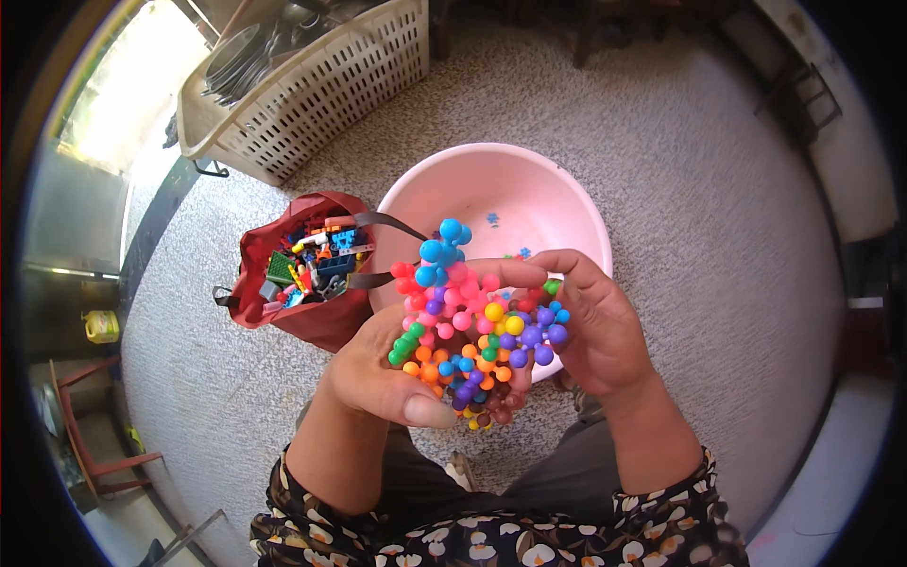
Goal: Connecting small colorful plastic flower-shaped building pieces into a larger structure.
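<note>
A cluster of ball-ended plastic connector toys (458,307) in pink, blue, orange, yellow, green, purple and brown is held up in front of me, over the near side of a pink tub (425,189). My left hand (368,378) cradles the cluster from the left, its thumb along the lower side and fingers partly hidden behind. On the right, my right hand (605,331) has its fingers curled round the cluster's edge, by a green and some purple pieces. Inside the tub lie a small blue piece (492,219) and a few others, partly covered by my fingers.
Left of the tub stands a red bag (331,321) with dark handles, full of mixed building toys (312,265); one handle reaches over the tub's rim. A white slatted basket (326,99) with metal ware stands behind. A reddish chair frame (90,444) and yellow container (101,327) are at far left.
</note>
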Motion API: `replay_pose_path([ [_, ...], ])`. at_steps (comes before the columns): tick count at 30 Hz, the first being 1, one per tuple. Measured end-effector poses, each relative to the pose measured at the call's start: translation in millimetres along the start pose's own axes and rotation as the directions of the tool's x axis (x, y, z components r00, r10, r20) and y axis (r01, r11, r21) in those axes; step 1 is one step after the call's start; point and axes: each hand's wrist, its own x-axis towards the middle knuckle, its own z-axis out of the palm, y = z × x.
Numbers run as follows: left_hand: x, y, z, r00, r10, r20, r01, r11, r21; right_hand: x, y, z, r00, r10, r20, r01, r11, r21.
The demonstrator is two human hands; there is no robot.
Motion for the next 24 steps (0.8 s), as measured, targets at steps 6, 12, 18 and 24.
replay_pose_path([
  [6, -11.2, -5.8, -1.7, 0.998, 0.014, -0.060, -0.018, 0.998, -0.061, 3.5, -9.0, -2.8, 0.958, 0.018, -0.287, -0.041, 0.996, -0.077],
  [12, -13.5, -6.4, 8.2, 0.999, -0.001, -0.052, -0.005, 0.994, -0.107, -0.6, -13.3, -16.5, 0.979, -0.034, -0.203, -0.008, 0.979, -0.203],
  [18, -25.3, -15.5, 0.9, 0.985, -0.037, 0.168, 0.075, 0.972, -0.225, 4.1, -22.0, -3.7, 0.978, -0.151, -0.141, 0.106, 0.954, -0.282],
  [24, -25.7, -11.3, 9.0, 0.983, -0.141, 0.115, 0.170, 0.939, -0.299, 10.7, -38.4, 21.0, 0.971, -0.225, -0.075, 0.186, 0.918, -0.350],
])
